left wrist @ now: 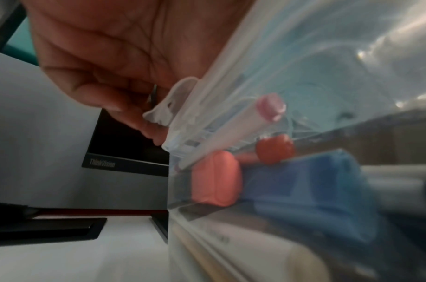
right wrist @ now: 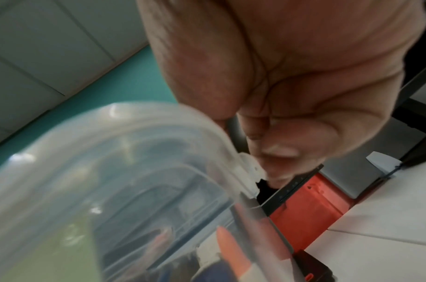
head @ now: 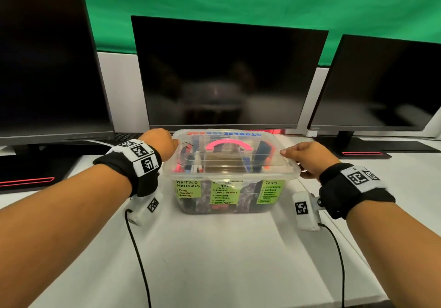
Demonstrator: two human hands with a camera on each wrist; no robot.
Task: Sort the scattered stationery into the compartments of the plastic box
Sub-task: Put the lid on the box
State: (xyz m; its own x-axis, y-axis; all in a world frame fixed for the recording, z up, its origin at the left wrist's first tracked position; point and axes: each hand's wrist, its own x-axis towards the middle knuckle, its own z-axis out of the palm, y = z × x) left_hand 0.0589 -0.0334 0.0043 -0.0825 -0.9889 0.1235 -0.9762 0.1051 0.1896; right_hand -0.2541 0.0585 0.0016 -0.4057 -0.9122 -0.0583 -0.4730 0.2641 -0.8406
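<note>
The clear plastic box (head: pixel 191 188) stands on the white table with its lid (head: pixel 238 164) on; a pink handle (head: pixel 229 144) lies on top. Green labels (head: pixel 188 188) on the front read Writing Materials, Items and Tools. Pens, markers and blue and orange pieces (head: pixel 191 164) show through the plastic. My left hand (head: pixel 175 144) curls its fingers round the lid's left clip (left wrist: pixel 168 103). My right hand (head: pixel 290 152) has its thumb on the lid's right edge and its fingers curled under the right clip (right wrist: pixel 249 171). Through the wall the left wrist view shows a pink-capped marker (left wrist: pixel 270 108).
Three dark monitors (head: pixel 226 76) stand close behind the box, their black bases with red stripes (head: pixel 26 181) on the table at left and right (head: pixel 365 153). Black cables (head: pixel 140 260) run from my wrist cameras toward the table's near edge.
</note>
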